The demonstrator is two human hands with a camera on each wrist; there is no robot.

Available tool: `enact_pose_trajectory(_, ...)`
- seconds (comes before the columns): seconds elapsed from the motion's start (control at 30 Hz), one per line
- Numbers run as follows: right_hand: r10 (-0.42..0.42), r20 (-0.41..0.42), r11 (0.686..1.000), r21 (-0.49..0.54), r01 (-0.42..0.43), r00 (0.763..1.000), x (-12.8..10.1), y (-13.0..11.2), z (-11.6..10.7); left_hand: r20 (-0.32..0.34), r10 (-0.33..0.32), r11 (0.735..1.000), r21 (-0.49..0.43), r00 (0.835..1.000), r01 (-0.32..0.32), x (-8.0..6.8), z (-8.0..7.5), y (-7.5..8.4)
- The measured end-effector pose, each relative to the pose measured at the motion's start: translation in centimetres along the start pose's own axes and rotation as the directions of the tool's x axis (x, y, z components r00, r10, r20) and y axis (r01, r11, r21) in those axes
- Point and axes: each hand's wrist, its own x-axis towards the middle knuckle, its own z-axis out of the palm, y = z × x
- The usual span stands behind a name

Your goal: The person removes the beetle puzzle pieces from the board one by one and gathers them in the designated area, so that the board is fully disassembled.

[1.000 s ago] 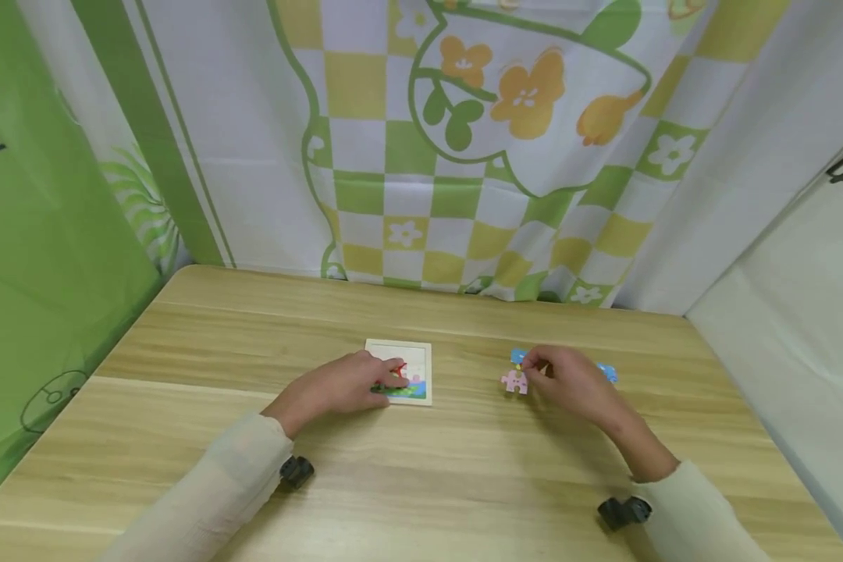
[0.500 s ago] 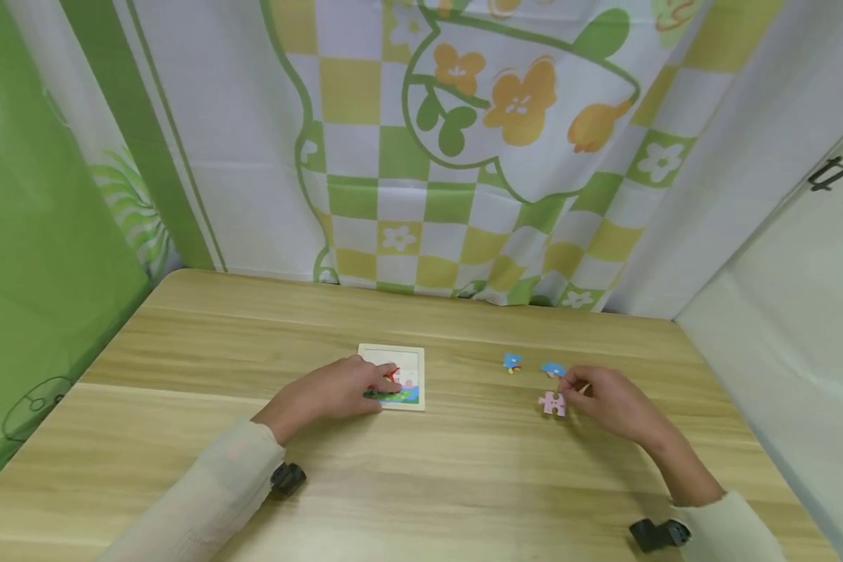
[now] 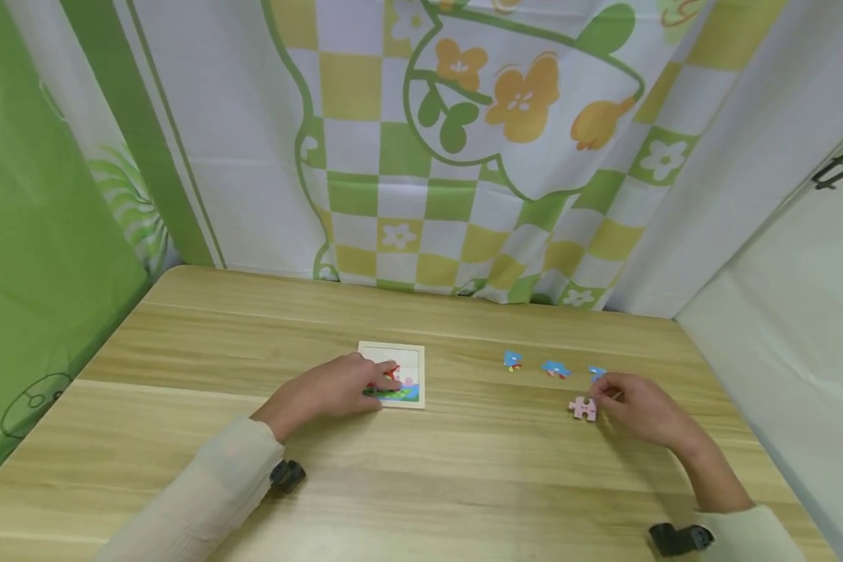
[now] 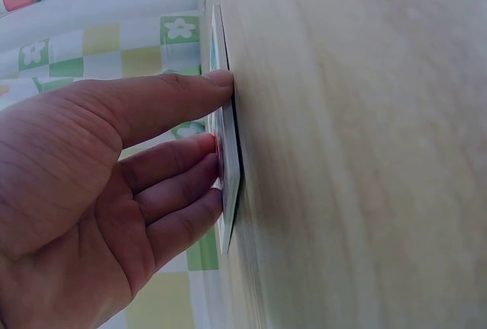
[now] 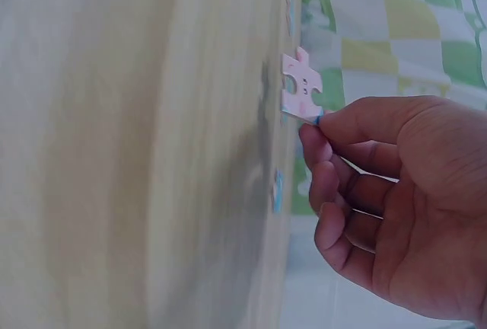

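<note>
My left hand (image 3: 330, 386) rests on a small square wooden puzzle board (image 3: 410, 359), its fingers covering part of the red, blue and green picture. In the left wrist view the thumb (image 4: 171, 104) lies at the near edge of the board (image 4: 231, 169), and the other fingertips touch its face. My right hand (image 3: 639, 410) pinches a pink puzzle piece (image 3: 583, 409) between thumb and forefinger by its right side. In the right wrist view that piece, with small dark marks, stands up off the tabletop.
Blue puzzle pieces lie in a loose row right of the board: a left one (image 3: 511, 360), a middle one (image 3: 556, 368) and a right one (image 3: 596, 373) beside my right fingertips. A patterned curtain (image 3: 407, 195) hangs behind the wooden table (image 3: 435, 484).
My right hand has moved right and slightly nearer with the pink puzzle piece, uncovering the blue pieces. My left hand has stayed on the board.
</note>
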Motion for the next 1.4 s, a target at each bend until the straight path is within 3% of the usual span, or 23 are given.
enact_pose_trajectory(0.47, 0.075, 0.098, 0.997, 0.018, -0.077, 0.992, -0.3, 2.1, -1.7, 0.005, -0.026, 1.000, 0.004, 1.000, 0.026, 0.1, -0.1, 0.2)
enact_pose_trajectory(0.83, 0.102, 0.082, 0.994, -0.053, -0.098, 0.991, -0.2, 2.9, -1.2, 0.002, -0.024, 0.999, 0.022, 1.000, 0.024, 0.2, 0.0, 0.3)
enact_pose_trajectory(1.17, 0.130, 0.087, 0.991, -0.051, -0.125, 0.988, -0.2, 3.1, -0.9, 0.002, -0.036, 0.999, 0.028, 0.999, 0.036, 0.2, 0.0, 0.3)
enact_pose_trajectory(1.4, 0.088, 0.044, 0.995, -0.053, -0.086, 0.995, 0.0, 2.6, -0.4, -0.004, -0.017, 1.000, 0.023, 1.000, 0.017, 0.1, 0.0, 0.3)
